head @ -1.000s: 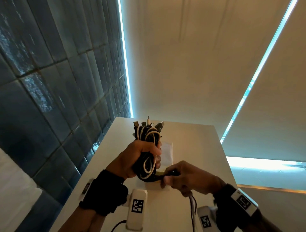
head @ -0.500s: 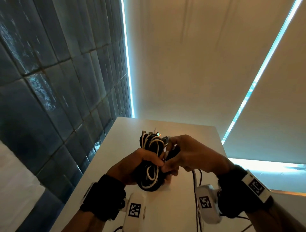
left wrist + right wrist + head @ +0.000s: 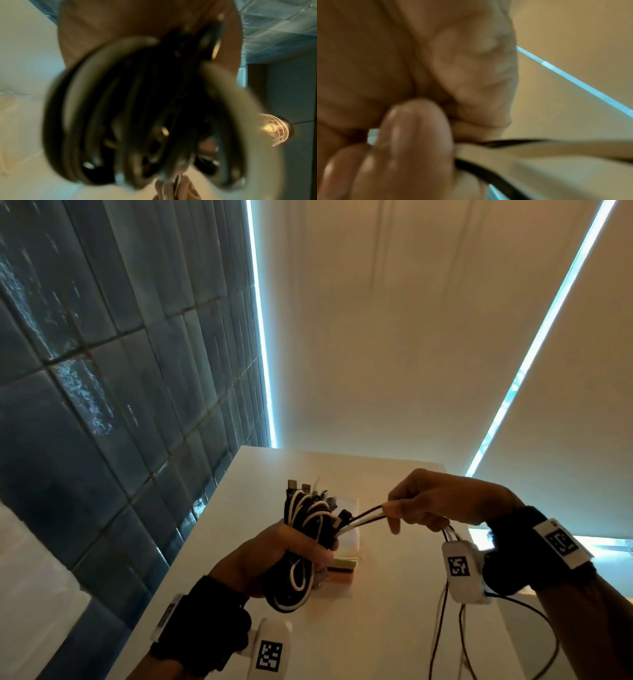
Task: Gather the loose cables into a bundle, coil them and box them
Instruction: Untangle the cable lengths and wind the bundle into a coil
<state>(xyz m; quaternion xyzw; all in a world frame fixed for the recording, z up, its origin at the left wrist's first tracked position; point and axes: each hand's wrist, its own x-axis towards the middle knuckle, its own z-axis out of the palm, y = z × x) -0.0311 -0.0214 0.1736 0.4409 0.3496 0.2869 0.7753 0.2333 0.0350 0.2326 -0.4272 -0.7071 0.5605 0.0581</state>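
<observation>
Cables (image 3: 305,546), black and white, sit coiled in a bundle in the left hand (image 3: 274,556), whose fingers (image 3: 317,554) curl round the middle of the coil and hold it upright above the white worktop (image 3: 394,628). Plugs stick out of the top of the bundle. In the left wrist view the loops (image 3: 120,115) fill most of the picture, close and blurred. A few loose strands (image 3: 364,517) run from the coil off to the right, where the right hand (image 3: 442,501) pinches them between thumb and fingertips; the right wrist view shows a black strand and a pale strand (image 3: 513,150) coming out from under the closed fingers (image 3: 412,135). The strands hang in the air between the two hands, nearly level. Behind the coil a flat pale box (image 3: 347,549) lies on the worktop. Thin wires (image 3: 442,631) trail down from the right wrist. A dark tiled wall (image 3: 102,388) stands to the left.
</observation>
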